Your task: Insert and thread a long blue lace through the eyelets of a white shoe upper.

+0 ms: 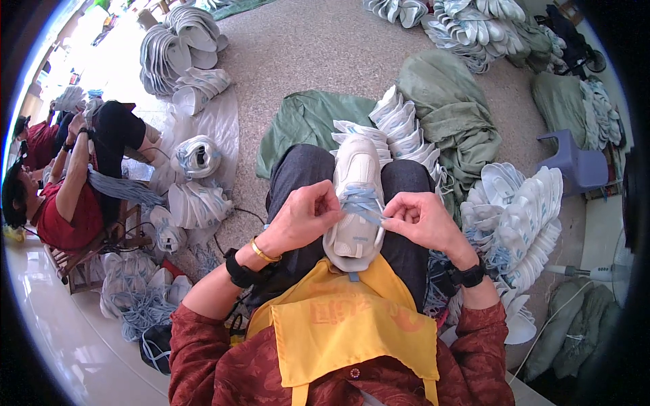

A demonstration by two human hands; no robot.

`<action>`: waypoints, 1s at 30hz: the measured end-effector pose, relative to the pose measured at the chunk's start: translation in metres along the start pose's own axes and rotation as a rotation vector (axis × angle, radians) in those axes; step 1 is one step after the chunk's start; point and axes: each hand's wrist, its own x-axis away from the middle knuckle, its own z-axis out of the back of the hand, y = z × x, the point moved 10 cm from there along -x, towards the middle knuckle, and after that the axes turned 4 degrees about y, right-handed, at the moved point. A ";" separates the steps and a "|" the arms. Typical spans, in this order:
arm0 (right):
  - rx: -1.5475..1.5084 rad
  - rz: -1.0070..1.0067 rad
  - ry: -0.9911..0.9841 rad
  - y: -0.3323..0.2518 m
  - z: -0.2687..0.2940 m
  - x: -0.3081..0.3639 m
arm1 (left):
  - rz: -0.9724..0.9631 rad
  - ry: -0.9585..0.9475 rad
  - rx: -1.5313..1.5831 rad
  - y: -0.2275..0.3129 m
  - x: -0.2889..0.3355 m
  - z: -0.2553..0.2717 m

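Note:
A white shoe upper (357, 162) rests between my knees, with its toe away from me and its heel opening nearest me. Light blue shoelace (362, 201) crosses over its tongue. On the left side of the shoe, my left hand (303, 218) is closed, thumb and fingertips pinched at the lace. Across from it, the fingers of my right hand (421, 220) pinch a lace end by the shoe's right edge. A yellow apron (352, 331) covers my lap below the heel. The lace inside my fingers is mostly hidden.
Stacked white shoe uppers (521, 223) stand at my right, near a purple-grey stool (575, 162). Green cloth sacks (443, 101) lie ahead. Bundled blue laces (145, 308) sit at lower left. A co-worker in a red shirt (71, 203) sits at left. More stacked uppers (179, 51) stand beyond.

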 end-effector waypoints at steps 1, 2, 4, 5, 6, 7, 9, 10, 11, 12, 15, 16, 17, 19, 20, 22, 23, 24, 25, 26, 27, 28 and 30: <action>-0.034 0.005 0.032 0.001 0.000 -0.001 | 0.034 -0.056 0.017 0.000 0.004 -0.002; -0.067 0.009 0.067 0.003 0.002 -0.001 | 0.067 -0.115 0.035 0.002 0.008 -0.004; -0.088 0.032 0.090 0.003 0.003 -0.003 | 0.128 -0.124 0.090 0.000 0.016 0.005; -0.110 0.060 0.107 0.001 0.004 -0.005 | 0.192 -0.126 0.144 -0.004 0.022 0.012; -0.110 0.060 0.107 0.003 0.002 -0.006 | 0.192 -0.126 0.144 -0.003 0.027 0.019; -0.156 0.062 0.105 0.004 0.000 -0.007 | 0.217 -0.119 0.178 -0.003 0.033 0.028; -0.203 0.062 0.106 0.005 -0.003 -0.005 | 0.242 -0.116 0.213 0.000 0.048 0.050; -0.202 0.080 0.135 0.002 -0.001 -0.003 | 0.266 -0.099 0.182 0.001 0.058 0.066; -0.199 0.101 0.160 -0.001 0.000 -0.002 | 0.289 -0.078 0.152 0.000 0.068 0.078; -0.198 0.098 0.161 0.002 -0.001 -0.001 | 0.290 -0.080 0.154 0.001 0.074 0.084; -0.197 0.089 0.170 0.005 -0.002 -0.001 | 0.340 -0.085 0.114 -0.008 0.087 0.084; -0.170 0.094 0.202 0.002 0.000 -0.002 | 0.339 -0.082 0.115 -0.010 0.086 0.079; -0.144 0.095 0.233 -0.001 0.003 -0.004 | 0.330 -0.091 0.093 -0.012 0.083 0.072; -0.041 0.176 0.263 -0.017 0.005 -0.010 | 0.306 -0.119 0.019 -0.012 0.078 0.066; 0.060 0.261 0.296 -0.031 0.005 -0.012 | 0.305 -0.117 0.020 -0.012 0.077 0.065; 0.120 0.276 0.269 -0.044 0.000 -0.018 | 0.230 -0.172 -0.016 -0.007 0.073 0.056; 0.181 0.290 0.243 -0.050 -0.006 -0.022 | 0.228 -0.168 -0.014 -0.008 0.070 0.052; 0.183 0.292 0.241 -0.052 -0.008 -0.026 | 0.116 -0.133 -0.046 0.002 0.065 0.050; 0.255 0.353 0.204 -0.059 -0.015 -0.028 | 0.005 -0.097 -0.077 0.012 0.061 0.047; 0.326 0.416 0.164 -0.066 -0.023 -0.030 | 0.005 -0.090 -0.076 0.011 0.058 0.042; 0.358 0.399 0.134 -0.070 -0.028 -0.032 | -0.035 -0.062 -0.090 0.014 0.054 0.038; 0.361 0.402 0.128 -0.072 -0.029 -0.035 | -0.075 -0.034 -0.104 0.019 0.050 0.036; 0.462 0.420 0.093 -0.073 -0.034 -0.040 | -0.007 -0.080 -0.137 0.016 0.042 0.025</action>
